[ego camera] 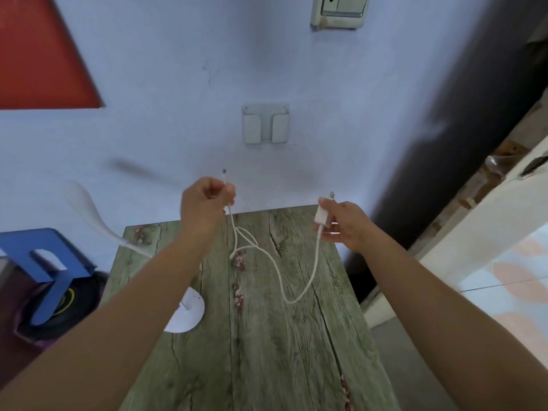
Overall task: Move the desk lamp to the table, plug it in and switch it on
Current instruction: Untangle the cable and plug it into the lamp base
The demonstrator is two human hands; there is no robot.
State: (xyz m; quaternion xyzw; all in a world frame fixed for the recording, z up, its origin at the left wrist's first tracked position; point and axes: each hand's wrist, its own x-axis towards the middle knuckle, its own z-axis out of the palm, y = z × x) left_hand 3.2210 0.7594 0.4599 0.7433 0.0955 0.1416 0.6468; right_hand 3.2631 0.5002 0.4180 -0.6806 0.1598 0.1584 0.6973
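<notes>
A white desk lamp stands on the green wood-grain table [267,336]; its round base [189,312] is partly hidden by my left forearm, and its bent neck ends in a blurred head [81,200] out past the table's left edge. My left hand [204,206] pinches one end of a white cable [284,280], with the small connector sticking up above my fingers. My right hand [344,223] holds the white plug adapter [323,215] at the cable's other end. The cable sags in loops onto the table between my hands. A wall socket [339,10] sits high on the wall.
A white wall holder [265,124] is fixed to the pale blue wall above the table. A blue plastic stool [44,262] and a dark round object stand left of the table. A red panel [41,54] hangs upper left. A doorway with a tiled floor opens on the right.
</notes>
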